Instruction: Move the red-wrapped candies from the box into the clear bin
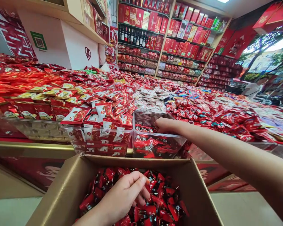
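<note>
An open cardboard box (pixel 58 188) stands in front of me, with many small red-and-black wrapped candies (pixel 160 201) inside. Just over these candies is my left hand (pixel 133 190), loosely cupped, its fingers a little apart and nothing visible in it. My right hand (pixel 160 125) reaches down into a clear plastic bin (pixel 160 135) behind the box. That bin holds similar red wrapped candies (pixel 148 146), partly filling it. The fingers of this hand are hidden by the hand itself and the bin, so I cannot see what they touch.
Left of the bin stands another clear bin (pixel 96 133) of red-and-white packets. White packets (pixel 151 97) lie behind, and heaps of red packets (pixel 226 116) spread to the right. Shelves (pixel 160 37) with bottles and red boxes line the back wall.
</note>
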Demonstrator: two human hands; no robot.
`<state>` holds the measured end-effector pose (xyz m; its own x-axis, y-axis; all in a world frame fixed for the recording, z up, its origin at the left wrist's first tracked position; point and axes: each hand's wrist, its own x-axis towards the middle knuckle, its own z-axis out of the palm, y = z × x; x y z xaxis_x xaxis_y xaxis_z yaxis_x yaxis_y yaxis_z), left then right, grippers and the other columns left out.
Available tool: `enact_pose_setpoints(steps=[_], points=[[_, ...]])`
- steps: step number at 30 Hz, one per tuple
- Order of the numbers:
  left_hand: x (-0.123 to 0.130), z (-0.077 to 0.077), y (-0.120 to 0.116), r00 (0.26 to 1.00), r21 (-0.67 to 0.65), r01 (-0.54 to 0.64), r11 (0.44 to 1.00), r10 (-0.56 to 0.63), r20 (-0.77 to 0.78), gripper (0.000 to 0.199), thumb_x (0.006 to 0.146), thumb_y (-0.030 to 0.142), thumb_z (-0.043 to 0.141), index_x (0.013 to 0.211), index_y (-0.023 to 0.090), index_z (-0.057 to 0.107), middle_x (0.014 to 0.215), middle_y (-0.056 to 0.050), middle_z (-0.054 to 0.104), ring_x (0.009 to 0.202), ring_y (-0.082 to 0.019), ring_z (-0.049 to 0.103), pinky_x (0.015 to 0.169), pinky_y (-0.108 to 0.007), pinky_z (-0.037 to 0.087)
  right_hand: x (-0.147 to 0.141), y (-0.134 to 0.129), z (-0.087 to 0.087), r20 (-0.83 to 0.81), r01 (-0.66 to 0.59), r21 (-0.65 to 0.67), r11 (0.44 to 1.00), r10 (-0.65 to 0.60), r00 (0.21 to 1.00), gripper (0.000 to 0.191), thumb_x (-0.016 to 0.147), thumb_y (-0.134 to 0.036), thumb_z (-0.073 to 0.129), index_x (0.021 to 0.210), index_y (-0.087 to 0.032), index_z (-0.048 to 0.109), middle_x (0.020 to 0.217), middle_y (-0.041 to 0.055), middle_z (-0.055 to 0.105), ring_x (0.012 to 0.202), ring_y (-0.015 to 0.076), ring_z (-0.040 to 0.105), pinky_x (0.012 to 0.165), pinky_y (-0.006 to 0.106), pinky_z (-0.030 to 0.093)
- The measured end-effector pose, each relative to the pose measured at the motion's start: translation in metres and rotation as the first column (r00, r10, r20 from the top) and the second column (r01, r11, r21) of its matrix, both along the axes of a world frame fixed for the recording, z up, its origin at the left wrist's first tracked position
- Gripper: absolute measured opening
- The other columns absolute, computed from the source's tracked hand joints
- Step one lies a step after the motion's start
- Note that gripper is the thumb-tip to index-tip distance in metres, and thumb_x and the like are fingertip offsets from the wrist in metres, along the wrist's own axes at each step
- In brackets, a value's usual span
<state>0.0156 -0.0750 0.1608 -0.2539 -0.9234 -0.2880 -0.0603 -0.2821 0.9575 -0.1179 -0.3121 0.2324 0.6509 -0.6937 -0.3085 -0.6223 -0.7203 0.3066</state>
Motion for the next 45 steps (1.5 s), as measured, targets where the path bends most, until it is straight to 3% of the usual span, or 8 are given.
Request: enact_pose_setpoints(steps=[4,13,18,28,34,40,45], points=[[0.0,0.002,0.001,0.997,-0.018,0.044,0.999,-0.043,0.06,0.031,0.082,0.042,0.037,0.083,0.016,0.053,0.073,-0.001,0.062,0.061,-0.011,0.055,0.055,-0.022,0.036,0.001,0.005,0.001,-0.026,0.059,0.07,0.996,-0.057,0.998,0.021,0.064,-0.017,0.055,0.081,-0.012,0.066,0.08,0.0102,0.065,0.068,0.0193,0.059,0.055,0.024,0.039],[-0.001,0.0,0.002,0.983,-0.053,0.092,0.994,-0.082,0.166,0.027,0.082,0.04,0.038,0.08,0.017,0.053,0.074,-0.001,0.061,0.065,-0.014,0.056,0.062,-0.026,0.041,0.005,0.011,0.009,-0.006,0.091,0.039,0.995,-0.091,0.996,0.029,0.063,-0.014,0.052,0.091,-0.009,0.063,0.086,0.0119,0.064,0.074,0.0204,0.058,0.056,0.024,0.038],[-0.001,-0.004,0.002,0.976,-0.048,0.11,0.993,-0.098,0.196,0.027,0.081,0.039,0.038,0.085,0.018,0.053,0.075,-0.001,0.061,0.065,-0.014,0.056,0.063,-0.026,0.042,0.002,-0.002,0.0,0.039,0.025,0.038,0.999,-0.027,0.999,0.034,0.063,-0.025,0.056,0.094,-0.012,0.061,0.09,0.0093,0.063,0.074,0.019,0.057,0.055,0.022,0.036],[-0.001,-0.004,0.001,0.94,-0.035,0.184,0.982,-0.166,0.297,0.029,0.082,0.04,0.036,0.086,0.019,0.054,0.079,-0.002,0.063,0.068,-0.016,0.058,0.063,-0.027,0.042,0.0,-0.021,-0.016,0.017,-0.021,0.129,0.991,0.019,1.0,0.027,0.06,-0.021,0.056,0.083,-0.013,0.066,0.081,0.0081,0.066,0.069,0.019,0.056,0.06,0.024,0.038],[0.001,-0.003,0.006,0.869,-0.119,0.242,0.963,-0.161,0.469,0.024,0.081,0.038,0.038,0.084,0.024,0.058,0.078,0.001,0.063,0.074,-0.016,0.055,0.064,-0.024,0.039,-0.001,-0.022,-0.018,0.024,0.029,0.17,0.985,-0.034,0.999,0.024,0.062,-0.022,0.055,0.081,-0.014,0.066,0.076,0.0064,0.065,0.065,0.0168,0.056,0.056,0.023,0.038],[0.003,-0.006,0.008,0.833,-0.124,0.253,0.959,-0.151,0.533,0.022,0.078,0.038,0.043,0.087,0.029,0.061,0.081,0.002,0.064,0.075,-0.019,0.056,0.065,-0.026,0.037,0.001,-0.012,-0.009,0.035,0.065,0.196,0.978,-0.074,0.997,0.025,0.063,-0.024,0.053,0.082,-0.013,0.065,0.079,0.0067,0.065,0.064,0.0159,0.056,0.052,0.022,0.037],[0.006,-0.016,0.01,0.773,-0.149,0.316,0.937,-0.163,0.613,0.022,0.077,0.035,0.044,0.087,0.029,0.062,0.085,-0.002,0.065,0.08,-0.022,0.056,0.069,-0.029,0.039,0.002,-0.008,-0.005,0.022,0.101,0.23,0.968,-0.109,0.994,0.027,0.062,-0.022,0.054,0.085,-0.013,0.065,0.079,0.0063,0.065,0.062,0.0156,0.056,0.052,0.023,0.038]])
